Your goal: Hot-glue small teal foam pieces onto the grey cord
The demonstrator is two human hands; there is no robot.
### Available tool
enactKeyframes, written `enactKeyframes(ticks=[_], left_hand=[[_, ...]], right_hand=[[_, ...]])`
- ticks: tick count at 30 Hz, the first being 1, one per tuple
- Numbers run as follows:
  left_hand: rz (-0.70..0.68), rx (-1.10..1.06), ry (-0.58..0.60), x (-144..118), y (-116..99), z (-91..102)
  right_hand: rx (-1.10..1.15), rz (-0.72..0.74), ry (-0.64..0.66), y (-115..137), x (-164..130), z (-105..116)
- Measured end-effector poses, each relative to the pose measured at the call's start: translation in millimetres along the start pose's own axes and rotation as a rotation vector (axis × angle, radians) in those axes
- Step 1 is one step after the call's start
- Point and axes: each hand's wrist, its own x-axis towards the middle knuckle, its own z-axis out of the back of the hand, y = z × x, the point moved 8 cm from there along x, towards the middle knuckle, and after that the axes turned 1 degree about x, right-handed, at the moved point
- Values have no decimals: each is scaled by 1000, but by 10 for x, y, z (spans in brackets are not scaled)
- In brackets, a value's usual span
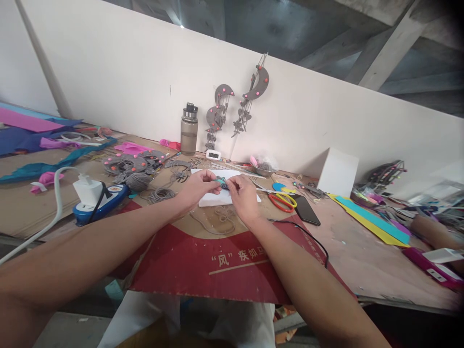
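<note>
Both my hands meet over a white sheet (pixel 212 198) in the middle of the workbench. My left hand (pixel 197 186) and my right hand (pixel 242 193) pinch a small teal and grey craft piece (pixel 222 182) between their fingertips. A loose loop of grey cord (pixel 221 217) lies on the cardboard just below my hands. How the piece is shaped is too small to tell.
Red-handled scissors (pixel 282 200) and a black phone (pixel 307 209) lie right of my hands. A power strip with a white charger (pixel 94 197) sits at left, grey yarn (pixel 137 181) and felt pieces behind it. A bottle (pixel 189 129), a white box (pixel 337 172) and coloured paper strips (pixel 373 220) stand farther off.
</note>
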Motion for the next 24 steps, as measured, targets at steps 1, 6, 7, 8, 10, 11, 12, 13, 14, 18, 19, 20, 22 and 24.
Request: enactKeyframes(ticks=[1,6,7,8,10,11,12,13,14,18,19,20,22,24], left_hand=[[7,-6,3,-1,6,-3],[14,59,62,-12,10,-57],[12,87,67,-17,2,-64],[12,117,76,-23,-7,-74],[13,157,103,-37,-31,-99],[12,160,118,-43,-46,-111],[9,155,127,-48,-63,-117],[7,148,127,-49,-80,-112],[9,144,120,-48,-94,-99],[34,200,121,-22,-134,-44],[40,221,145,-15,-142,-47],[46,240,174,-10,-149,-56],[63,269,233,-8,-151,-80],[89,273,265,-14,-137,-95]], right_hand=[[9,-1,-3,-3,-1,1],[38,-46,4,-61,2,-17],[47,-50,8,-72,4,-23],[57,-54,13,-81,6,-28],[79,-59,22,-99,11,-33],[88,-63,29,-107,14,-33],[94,-67,36,-114,17,-32],[98,-70,43,-119,20,-29],[100,-71,50,-120,24,-24],[101,-27,79,-76,35,-11],[97,-10,88,-58,36,-13],[91,8,96,-38,37,-14],[80,45,101,4,37,-14],[71,74,104,37,36,-12]])
